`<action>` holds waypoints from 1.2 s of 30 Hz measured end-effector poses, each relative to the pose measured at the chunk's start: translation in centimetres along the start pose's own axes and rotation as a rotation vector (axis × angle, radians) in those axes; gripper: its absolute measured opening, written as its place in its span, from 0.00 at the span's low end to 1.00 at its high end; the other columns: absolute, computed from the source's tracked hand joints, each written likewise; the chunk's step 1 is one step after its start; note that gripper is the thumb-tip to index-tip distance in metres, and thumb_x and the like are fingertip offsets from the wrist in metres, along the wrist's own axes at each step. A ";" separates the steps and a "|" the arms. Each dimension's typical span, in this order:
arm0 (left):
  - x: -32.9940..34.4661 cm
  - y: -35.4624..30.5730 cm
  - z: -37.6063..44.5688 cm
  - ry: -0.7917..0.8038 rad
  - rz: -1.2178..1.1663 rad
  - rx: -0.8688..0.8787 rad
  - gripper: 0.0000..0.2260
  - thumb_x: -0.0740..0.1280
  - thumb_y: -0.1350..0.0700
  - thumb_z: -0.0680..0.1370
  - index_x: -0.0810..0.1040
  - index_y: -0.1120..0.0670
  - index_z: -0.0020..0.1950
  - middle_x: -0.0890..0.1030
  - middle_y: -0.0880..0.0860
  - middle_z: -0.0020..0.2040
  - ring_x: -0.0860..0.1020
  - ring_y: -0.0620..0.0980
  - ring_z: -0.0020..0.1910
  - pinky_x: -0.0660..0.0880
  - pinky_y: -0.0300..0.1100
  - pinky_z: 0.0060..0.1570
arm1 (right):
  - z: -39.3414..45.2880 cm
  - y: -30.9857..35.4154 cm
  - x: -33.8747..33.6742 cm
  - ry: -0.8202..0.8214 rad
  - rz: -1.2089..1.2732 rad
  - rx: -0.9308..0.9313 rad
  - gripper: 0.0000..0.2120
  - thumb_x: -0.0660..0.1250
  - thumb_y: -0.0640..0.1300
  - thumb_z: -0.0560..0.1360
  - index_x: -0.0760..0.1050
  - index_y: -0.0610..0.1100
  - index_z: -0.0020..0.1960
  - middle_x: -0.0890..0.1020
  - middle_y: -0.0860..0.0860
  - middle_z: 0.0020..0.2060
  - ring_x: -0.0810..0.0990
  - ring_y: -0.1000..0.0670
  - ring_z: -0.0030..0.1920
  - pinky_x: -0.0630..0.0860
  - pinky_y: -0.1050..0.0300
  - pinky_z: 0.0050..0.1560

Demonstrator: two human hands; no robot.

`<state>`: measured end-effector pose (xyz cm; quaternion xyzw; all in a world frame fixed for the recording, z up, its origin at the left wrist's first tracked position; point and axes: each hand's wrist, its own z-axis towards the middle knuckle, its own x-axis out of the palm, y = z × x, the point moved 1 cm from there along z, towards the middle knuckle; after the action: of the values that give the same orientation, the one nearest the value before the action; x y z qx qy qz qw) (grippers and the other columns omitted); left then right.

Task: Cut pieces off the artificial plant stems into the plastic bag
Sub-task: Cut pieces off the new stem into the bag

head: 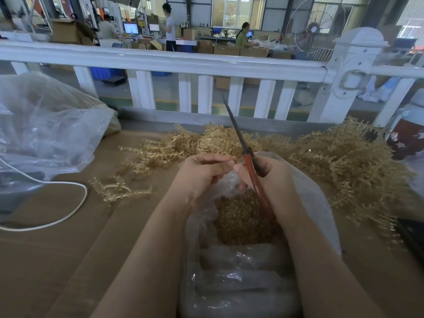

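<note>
Head view, the only one. Centre of frame: right hand (263,177) curled round the red-brown handles of a pair of scissors (246,154); blades together, pointing up and left toward the white railing (160,63) across the upper frame. Left hand (202,173) just beside it, fingers curled, fingertips meeting the right thumb; whether it pinches a stem or the bag's edge I cannot tell, the spot is blurred.

Directly below both hands, lower centre: clear plastic bag (316,203), mouth open, with a mass of small tan cut pieces (243,221) inside.

Tan artificial plant stems (344,161) heaped at right centre, spreading along the far edge of the brown table (57,260) to mid-frame; a few loose stems (119,189) lie left of the hands.

Upper left: second, crumpled clear bag (46,125). A white cord (68,216) loops on the table beneath it. Right edge: dark red container with white stars (406,138).

Background: workshop, people, lit screens. No legible writing or brand anywhere.
</note>
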<state>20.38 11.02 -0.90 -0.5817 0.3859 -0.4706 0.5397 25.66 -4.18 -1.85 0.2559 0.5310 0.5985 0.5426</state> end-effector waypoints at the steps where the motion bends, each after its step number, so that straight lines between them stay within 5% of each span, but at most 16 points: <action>1: 0.0 0.0 0.0 0.001 0.015 -0.001 0.05 0.75 0.61 0.72 0.87 0.51 0.39 0.80 0.49 0.34 0.70 0.45 0.35 0.69 0.36 0.37 | 0.1 0.1 0.0 0.001 0.014 0.003 0.04 0.74 0.46 0.76 0.83 0.49 0.42 0.84 0.50 0.29 0.84 0.51 0.31 0.80 0.64 0.35; 11: -0.4 -0.1 0.1 -0.006 -0.037 0.003 0.06 0.77 0.53 0.63 0.84 0.52 0.35 0.81 0.48 0.34 0.77 0.44 0.36 0.72 0.36 0.39 | 0.2 0.2 -0.1 -0.054 -0.033 0.022 0.08 0.72 0.40 0.75 0.81 0.47 0.38 0.84 0.50 0.30 0.83 0.53 0.32 0.79 0.65 0.36; 16: -0.3 -0.1 0.2 -0.015 -0.053 0.040 0.08 0.75 0.57 0.71 0.82 0.50 0.32 0.82 0.50 0.37 0.77 0.43 0.35 0.74 0.32 0.37 | 0.3 0.1 -0.2 -0.062 -0.068 0.003 0.07 0.73 0.40 0.75 0.82 0.46 0.38 0.84 0.48 0.31 0.84 0.48 0.34 0.82 0.55 0.40; 18: -0.2 -0.1 0.2 -0.034 -0.048 0.055 0.10 0.74 0.59 0.73 0.82 0.51 0.32 0.83 0.52 0.37 0.77 0.44 0.35 0.74 0.32 0.37 | 0.3 -0.1 -0.2 -0.066 -0.073 -0.015 0.08 0.73 0.40 0.74 0.82 0.47 0.37 0.84 0.50 0.31 0.83 0.52 0.33 0.80 0.59 0.35; 22: -0.2 -0.2 0.3 -0.102 -0.033 0.136 0.11 0.72 0.63 0.75 0.80 0.53 0.34 0.81 0.51 0.34 0.77 0.46 0.36 0.74 0.36 0.40 | 0.1 -0.7 -0.2 -0.108 -0.164 -0.028 0.08 0.75 0.54 0.72 0.81 0.51 0.40 0.83 0.59 0.34 0.81 0.59 0.35 0.75 0.65 0.34; 25: -0.4 -0.4 0.2 -0.146 -0.006 0.210 0.08 0.70 0.64 0.77 0.81 0.56 0.38 0.82 0.49 0.34 0.78 0.41 0.34 0.74 0.31 0.36 | -0.1 -1.1 -0.6 -0.158 -0.400 -0.086 0.21 0.70 0.71 0.66 0.78 0.56 0.47 0.81 0.62 0.39 0.79 0.62 0.42 0.74 0.64 0.39; 30: -0.9 -0.6 0.2 -0.191 -0.021 0.278 0.06 0.67 0.66 0.78 0.77 0.70 0.47 0.78 0.52 0.34 0.75 0.42 0.33 0.73 0.32 0.38 | -0.3 -0.9 -0.6 -0.173 -0.648 -0.239 0.23 0.68 0.73 0.68 0.73 0.56 0.48 0.77 0.63 0.40 0.76 0.60 0.41 0.70 0.69 0.39; 33: -1.0 -0.6 0.2 -0.204 0.017 0.309 0.04 0.66 0.68 0.78 0.79 0.68 0.47 0.75 0.57 0.37 0.70 0.48 0.36 0.70 0.38 0.40 | -0.3 -0.8 -0.5 -0.157 -0.703 -0.255 0.25 0.66 0.74 0.67 0.73 0.55 0.48 0.76 0.63 0.42 0.74 0.60 0.42 0.67 0.71 0.38; 36: -1.1 -0.6 0.1 -0.195 0.043 0.316 0.05 0.66 0.67 0.78 0.82 0.63 0.45 0.76 0.51 0.34 0.70 0.45 0.34 0.71 0.37 0.41 | -0.3 -0.7 -0.5 -0.153 -0.716 -0.261 0.27 0.64 0.76 0.66 0.73 0.53 0.47 0.77 0.61 0.41 0.75 0.60 0.41 0.70 0.67 0.37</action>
<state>20.18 12.16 -0.41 -0.5242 0.2656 -0.4552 0.6690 25.86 -4.86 -2.47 0.0271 0.4638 0.4131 0.7833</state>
